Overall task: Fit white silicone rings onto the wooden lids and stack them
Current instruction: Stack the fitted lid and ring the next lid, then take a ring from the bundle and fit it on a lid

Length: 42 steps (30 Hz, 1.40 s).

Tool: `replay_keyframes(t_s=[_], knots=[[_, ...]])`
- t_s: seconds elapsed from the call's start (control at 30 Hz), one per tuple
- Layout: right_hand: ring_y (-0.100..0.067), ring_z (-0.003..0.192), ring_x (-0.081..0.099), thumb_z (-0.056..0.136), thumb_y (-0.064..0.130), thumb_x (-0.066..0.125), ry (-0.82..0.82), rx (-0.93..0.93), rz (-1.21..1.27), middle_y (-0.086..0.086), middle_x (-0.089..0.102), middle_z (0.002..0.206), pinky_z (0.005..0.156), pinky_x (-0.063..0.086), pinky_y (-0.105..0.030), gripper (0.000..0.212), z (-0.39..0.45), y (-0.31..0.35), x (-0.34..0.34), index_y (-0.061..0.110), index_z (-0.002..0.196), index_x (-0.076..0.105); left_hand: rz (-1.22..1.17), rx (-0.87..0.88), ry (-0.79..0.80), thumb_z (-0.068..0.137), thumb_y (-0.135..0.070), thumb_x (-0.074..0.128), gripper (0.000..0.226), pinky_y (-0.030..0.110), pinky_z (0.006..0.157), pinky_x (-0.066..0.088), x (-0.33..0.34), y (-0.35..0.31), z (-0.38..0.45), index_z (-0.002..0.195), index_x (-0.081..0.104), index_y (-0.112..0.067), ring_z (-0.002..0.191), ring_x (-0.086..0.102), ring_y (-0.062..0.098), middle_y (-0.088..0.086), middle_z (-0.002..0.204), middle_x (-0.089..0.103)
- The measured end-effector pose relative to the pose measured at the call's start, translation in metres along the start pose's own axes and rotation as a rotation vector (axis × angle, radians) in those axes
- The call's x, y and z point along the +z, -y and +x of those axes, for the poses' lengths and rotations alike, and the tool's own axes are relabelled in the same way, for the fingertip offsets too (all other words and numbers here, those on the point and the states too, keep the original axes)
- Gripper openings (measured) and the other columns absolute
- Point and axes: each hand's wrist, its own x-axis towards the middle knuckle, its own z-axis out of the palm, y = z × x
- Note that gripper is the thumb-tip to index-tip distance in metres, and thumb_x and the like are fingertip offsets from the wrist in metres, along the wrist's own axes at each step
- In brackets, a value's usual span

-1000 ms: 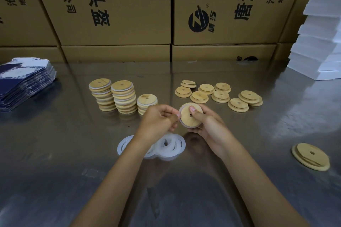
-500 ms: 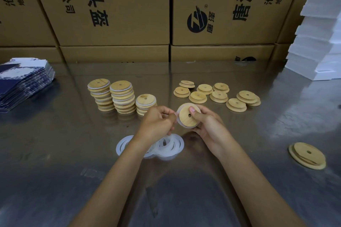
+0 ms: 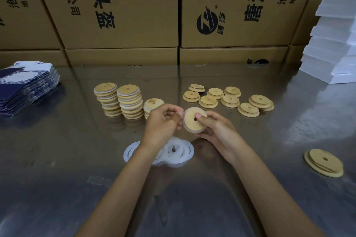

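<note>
My right hand (image 3: 215,129) holds a round wooden lid (image 3: 191,123) on edge above the steel table, thumb pressed beside its centre hole. A white silicone ring runs around the lid's rim. My left hand (image 3: 163,121) is at the lid's left edge with curled fingers pinching that ring. Below the hands lies a pile of loose white silicone rings (image 3: 177,153). Behind, at left, stand three stacks of ringed lids (image 3: 128,102). Several bare wooden lids (image 3: 229,98) lie spread at the back right.
A single wooden lid (image 3: 323,161) lies alone at the right. A stack of blue printed flat cartons (image 3: 25,86) sits at far left, white foam slabs (image 3: 335,48) at far right. Cardboard boxes (image 3: 123,9) wall off the table's (image 3: 57,159) back edge.
The lid has turned a little in my hands and sits slightly lower left; my left fingers have worked along its rim.
</note>
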Motion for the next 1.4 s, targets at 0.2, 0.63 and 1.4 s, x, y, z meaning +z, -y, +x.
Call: replay_keyframes(t_s=[0.2,0.63,1.4], knots=[[-0.025,0.087,0.076,0.093,0.002,0.064,-0.032,0.038,0.313,-0.019,0.076,0.099,0.074,0.062,-0.029,0.024,0.001,0.004,-0.002,0.004,0.113,0.051,-0.093,-0.101,0.175,0.092,0.002,0.059,0.012,0.024,0.067,0.058,0.007,-0.001,-0.006,0.103,0.064,0.001,0.070,0.069,0.017,0.016,0.086,0.074],[-0.024,0.093,0.076,0.097,0.016,0.061,0.035,0.147,0.346,-0.020,0.075,0.109,0.076,0.062,-0.029,0.031,0.001,0.000,0.003,-0.001,0.124,0.063,-0.323,-0.250,0.013,0.086,0.001,0.068,0.020,0.024,0.068,0.060,0.005,0.001,-0.004,0.105,0.063,-0.002,0.070,0.071,0.018,0.016,0.087,0.075],[-0.019,0.076,0.070,0.093,0.015,0.069,0.053,0.032,0.003,-0.009,0.071,0.081,0.072,0.061,-0.029,0.017,-0.008,0.000,0.017,0.004,0.105,0.062,0.521,0.207,-0.106,0.073,-0.040,0.078,0.065,0.031,0.091,0.046,0.013,0.017,-0.001,0.128,0.053,-0.017,0.115,0.051,0.014,-0.002,0.120,0.053]])
